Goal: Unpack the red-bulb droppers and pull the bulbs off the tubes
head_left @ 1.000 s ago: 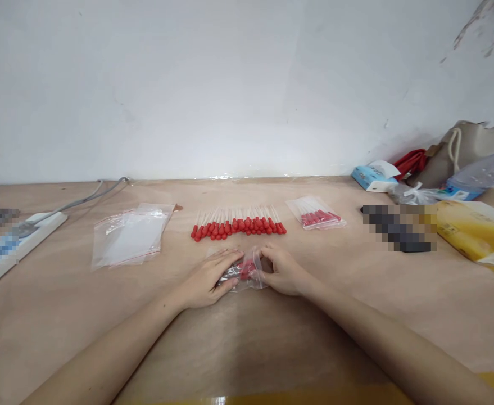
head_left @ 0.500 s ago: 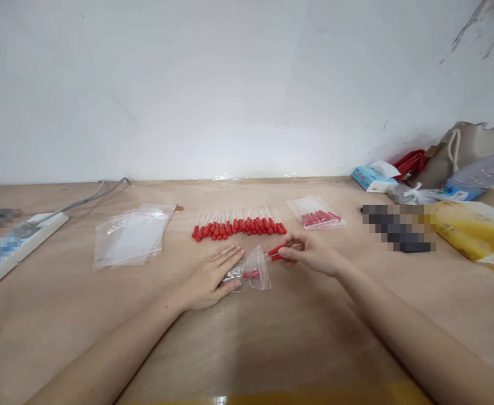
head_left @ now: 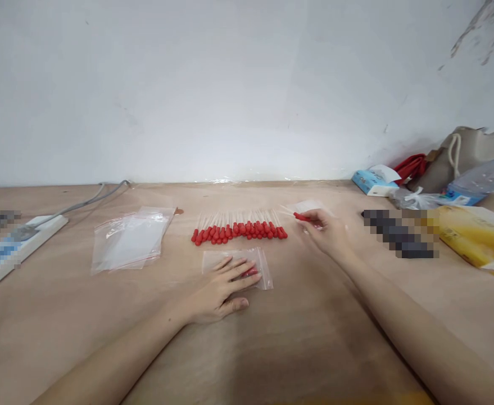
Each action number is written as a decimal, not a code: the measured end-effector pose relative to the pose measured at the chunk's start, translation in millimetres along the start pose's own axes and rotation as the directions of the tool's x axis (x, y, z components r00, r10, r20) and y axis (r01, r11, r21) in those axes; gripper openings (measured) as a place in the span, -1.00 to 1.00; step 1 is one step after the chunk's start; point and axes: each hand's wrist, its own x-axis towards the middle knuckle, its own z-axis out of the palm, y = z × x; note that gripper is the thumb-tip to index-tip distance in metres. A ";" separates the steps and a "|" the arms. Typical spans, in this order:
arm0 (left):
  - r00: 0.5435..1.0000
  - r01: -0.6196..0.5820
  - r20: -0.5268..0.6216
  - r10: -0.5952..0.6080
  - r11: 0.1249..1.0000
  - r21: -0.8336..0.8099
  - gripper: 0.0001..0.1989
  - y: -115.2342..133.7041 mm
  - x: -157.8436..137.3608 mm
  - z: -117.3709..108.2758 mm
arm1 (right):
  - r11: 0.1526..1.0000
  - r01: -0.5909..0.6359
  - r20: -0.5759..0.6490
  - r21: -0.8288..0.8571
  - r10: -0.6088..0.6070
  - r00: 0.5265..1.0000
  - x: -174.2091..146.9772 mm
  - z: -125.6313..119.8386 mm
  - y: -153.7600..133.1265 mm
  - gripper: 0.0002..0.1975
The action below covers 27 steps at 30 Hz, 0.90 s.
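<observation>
My left hand (head_left: 225,287) lies flat with fingers spread over a clear zip bag (head_left: 264,270); red shows inside the bag, partly hidden under the fingers. To the right, my right hand (head_left: 323,229) pinches one or more droppers by the red rubber bulb (head_left: 299,216), their clear tubes pointing left. Exactly how many it holds I cannot tell. Behind my left hand, a row of red-bulbed droppers (head_left: 238,229) lies with the tubes toward the wall. A second bag (head_left: 309,206) sits behind my right hand, mostly covered by it.
A stack of flat zip bags (head_left: 131,242) lies left of the row. Farther left are a white power strip (head_left: 31,239) and its grey cable. At the right stand a blue tissue pack (head_left: 375,183), a plastic bottle (head_left: 483,177) and a yellow package (head_left: 476,236).
My right hand has moved from the bag's mouth up and right, the red bulb still in its fingers. My left hand has slid slightly nearer and right, over the red in the bag.
</observation>
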 end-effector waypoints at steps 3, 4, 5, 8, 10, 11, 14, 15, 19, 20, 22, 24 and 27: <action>1.000 -0.010 0.005 0.010 1.000 -0.001 -0.52 -2.7 -0.8 2.9 | 0.963 0.164 0.063 -0.213 -0.154 0.986 -1.6 20.5 3.3 -0.81; 1.000 -0.014 0.003 0.014 1.000 0.005 -0.52 -3.5 -1.1 4.0 | 0.944 0.212 0.081 -0.252 -0.198 0.977 -1.3 24.7 4.6 -0.81; 1.000 -0.018 0.003 0.018 1.000 0.012 -0.52 -4.2 -1.3 4.8 | 0.926 0.253 0.102 -0.279 -0.234 0.967 -0.8 27.9 5.9 -0.80; 1.000 -0.024 0.009 0.024 0.999 0.023 -0.54 -4.4 -1.5 5.1 | 0.895 0.322 0.172 -0.309 -0.280 0.944 -0.8 33.7 8.8 -0.80; 1.000 -0.029 0.010 0.029 0.999 0.025 -0.55 -3.5 -1.4 3.7 | 0.891 0.334 0.207 -0.307 -0.280 0.937 -2.4 35.8 9.0 -0.79; 0.999 -0.032 0.010 0.031 0.999 0.027 -0.56 -3.0 -1.4 3.0 | 0.893 0.339 0.212 -0.296 -0.284 0.935 -3.4 36.4 8.8 -0.79; 1.000 -0.025 -0.017 0.025 0.999 0.029 -0.55 -1.5 -2.0 2.5 | 0.914 0.335 0.186 -0.231 -0.296 0.937 -5.3 37.0 7.1 -0.81; 0.999 -0.015 -0.045 0.016 1.000 0.027 -0.54 -1.3 -2.5 3.4 | 0.922 0.325 0.169 -0.211 -0.293 0.941 -5.3 36.7 6.3 -0.81; 0.963 0.071 -0.260 -0.066 0.997 0.007 -0.50 -1.1 -5.0 10.6 | 0.942 0.282 0.043 -0.181 -0.279 0.959 -7.3 32.8 -2.9 -0.81; 0.942 0.098 -0.321 -0.094 0.995 -0.003 -0.51 -1.1 -5.6 12.4 | 0.947 0.266 0.006 -0.178 -0.270 0.963 -9.9 31.8 -7.7 -0.83; 0.901 0.163 -0.402 -0.165 0.986 -0.040 -0.57 -1.1 -6.4 14.9 | 0.961 0.228 -0.002 -0.159 -0.231 0.973 -18.9 30.7 -19.9 -0.87; 0.879 0.217 -0.415 -0.234 0.972 -0.088 -0.60 -1.5 -6.8 15.7 | 0.973 0.203 0.150 -0.110 -0.186 0.971 -31.7 31.6 -33.3 -0.90; 0.897 0.250 -0.346 -0.275 0.961 -0.115 -0.56 -3.1 -6.8 15.3 | 0.982 0.180 0.420 -0.062 -0.138 0.897 -49.0 35.9 -48.1 -0.90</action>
